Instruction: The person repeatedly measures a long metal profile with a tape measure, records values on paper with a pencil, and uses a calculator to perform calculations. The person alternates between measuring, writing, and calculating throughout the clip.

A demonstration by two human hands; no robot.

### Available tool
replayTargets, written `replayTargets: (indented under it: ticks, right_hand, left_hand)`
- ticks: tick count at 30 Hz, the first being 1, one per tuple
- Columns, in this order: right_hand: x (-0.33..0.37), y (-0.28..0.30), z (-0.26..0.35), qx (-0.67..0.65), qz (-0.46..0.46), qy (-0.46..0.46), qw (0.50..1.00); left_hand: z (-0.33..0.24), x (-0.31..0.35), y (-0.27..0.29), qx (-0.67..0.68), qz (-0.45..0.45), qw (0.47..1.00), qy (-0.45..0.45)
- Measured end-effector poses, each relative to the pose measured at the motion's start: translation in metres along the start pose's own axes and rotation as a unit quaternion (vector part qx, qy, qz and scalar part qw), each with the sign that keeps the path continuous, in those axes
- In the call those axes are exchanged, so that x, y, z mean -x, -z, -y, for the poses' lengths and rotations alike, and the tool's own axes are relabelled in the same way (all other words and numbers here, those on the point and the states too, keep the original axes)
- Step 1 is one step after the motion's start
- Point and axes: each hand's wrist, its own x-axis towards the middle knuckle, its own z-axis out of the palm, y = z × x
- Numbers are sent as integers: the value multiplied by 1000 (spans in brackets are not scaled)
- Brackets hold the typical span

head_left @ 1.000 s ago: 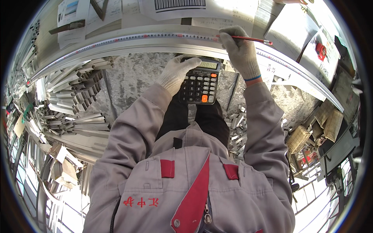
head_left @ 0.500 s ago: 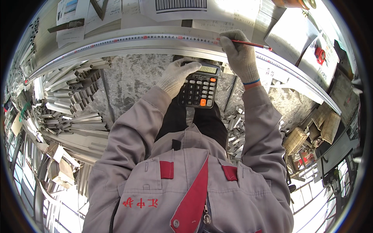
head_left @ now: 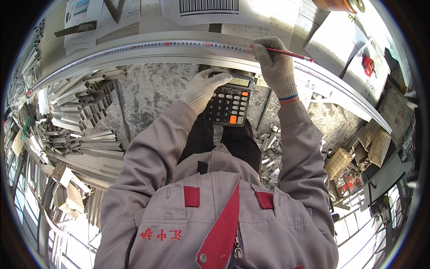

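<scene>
In a pale knit glove, my left hand (head_left: 204, 89) grips the upper left side of a black calculator (head_left: 226, 105) with grey and orange keys, its thumb lying by the display. My right hand (head_left: 276, 65), gloved the same way, pinches a thin red pencil (head_left: 289, 54) whose tip points left, close to the tape. Beneath that hand runs a long white measuring tape (head_left: 188, 43) with black and red markings, stretched along a light metal profile (head_left: 148, 58) at the near side of the bench. Part of the tape is hidden by the right hand.
Papers (head_left: 260, 31) and a dark flat metal piece (head_left: 75, 29) lie on the bench beyond the tape. At the far right is a small red object (head_left: 368, 66) on a sheet. Stacked metal profiles (head_left: 80, 107) fill the floor at left; woven blocks (head_left: 380, 147) sit at right.
My right hand and the pencil have shifted very slightly toward me. The left hand keeps its hold on the calculator, almost unmoved.
</scene>
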Motion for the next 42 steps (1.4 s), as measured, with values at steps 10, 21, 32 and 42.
replayTargets:
  ticks: [10, 21, 32, 42]
  right_hand:
    - [-1, 1, 3, -27, -3, -17, 999]
    - [10, 5, 21, 2, -36, -74, 997]
    - [18, -13, 16, 47, -95, 7, 994]
    - [24, -10, 20, 42, -129, -25, 990]
  left_hand:
    - [0, -2, 4, -28, -8, 1000, 6]
    - [2, 3, 7, -38, -9, 999, 9]
    - [2, 7, 5, -73, -23, 997, 4]
    - [-4, 12, 7, -60, -22, 998, -1]
